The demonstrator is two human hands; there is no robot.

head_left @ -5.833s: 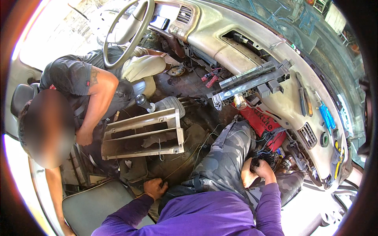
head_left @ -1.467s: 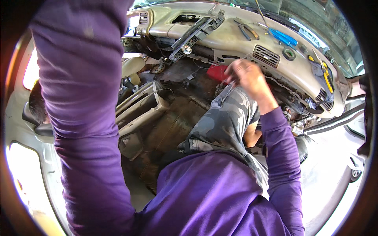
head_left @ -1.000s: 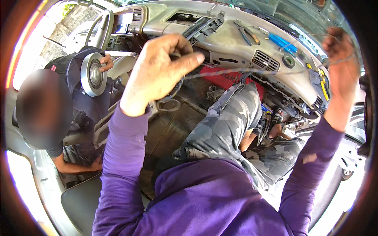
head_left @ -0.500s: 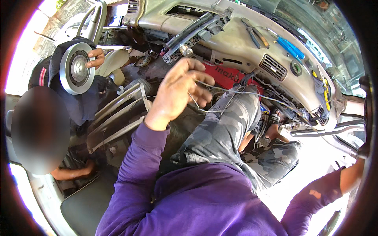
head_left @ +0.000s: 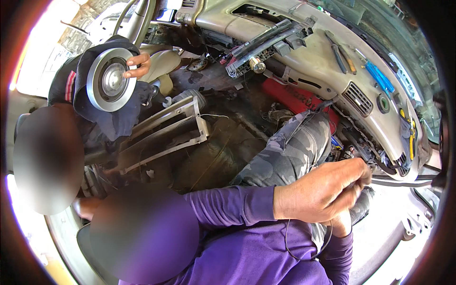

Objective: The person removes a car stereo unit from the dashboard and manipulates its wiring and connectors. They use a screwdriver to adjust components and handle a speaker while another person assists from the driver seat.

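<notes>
My left hand (head_left: pixel 323 192) crosses over my lap to the right, its fingers closed and pressed together. A thin black wire (head_left: pixel 311 258) hangs in a loop beneath it, its upper ends running behind the hand. Close under the left hand is my right hand (head_left: pixel 341 224); only its wrist and part of its back show, and its fingers are hidden. Both hands meet above my camouflage trousers (head_left: pixel 285 159), near the right end of the dashboard.
On the beige dashboard (head_left: pixel 304 64) lie pliers (head_left: pixel 338 52), blue-handled tools (head_left: pixel 378 76) and a green-black tape roll (head_left: pixel 383 103). A dark module strip (head_left: pixel 266 45) leans there. A metal seat frame (head_left: pixel 164 137) stands left, beside another person's hand (head_left: pixel 138 65) on a silver-rimmed disc (head_left: pixel 112 80).
My left hand has swung down and right from the middle of the cabin to my right side. My right hand has come in from the far right to meet it.
</notes>
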